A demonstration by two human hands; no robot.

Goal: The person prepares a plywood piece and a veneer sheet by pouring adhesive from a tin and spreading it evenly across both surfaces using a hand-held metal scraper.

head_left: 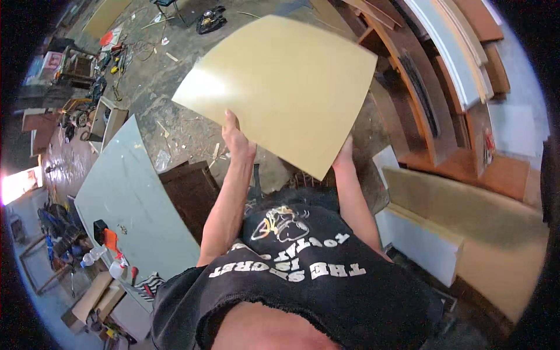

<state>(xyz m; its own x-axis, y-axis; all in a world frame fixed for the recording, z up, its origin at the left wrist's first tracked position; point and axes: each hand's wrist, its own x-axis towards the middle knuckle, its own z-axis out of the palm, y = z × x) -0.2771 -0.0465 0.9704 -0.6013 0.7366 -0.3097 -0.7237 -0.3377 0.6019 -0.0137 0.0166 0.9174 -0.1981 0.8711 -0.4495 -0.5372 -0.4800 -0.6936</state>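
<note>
A broad, pale yellow-tan board (286, 87) is held up in front of me, its left part catching bright glare. My left hand (236, 137) grips the near left edge, with the thumb lying on the upper face and the other fingers hidden underneath. On the right edge, close to the near corner, my right hand (345, 153) holds the board; most of its fingers are out of sight behind it. The board is tilted, one corner pointing toward my body.
A grey-green tabletop (137, 198) at left carries a spray bottle (118, 267) and an orange-and-black tool (108, 236). Brown wooden shelving (434, 140) stands at right, with leaning panels (431, 242) below it. Scraps and tools litter the concrete floor (175, 64).
</note>
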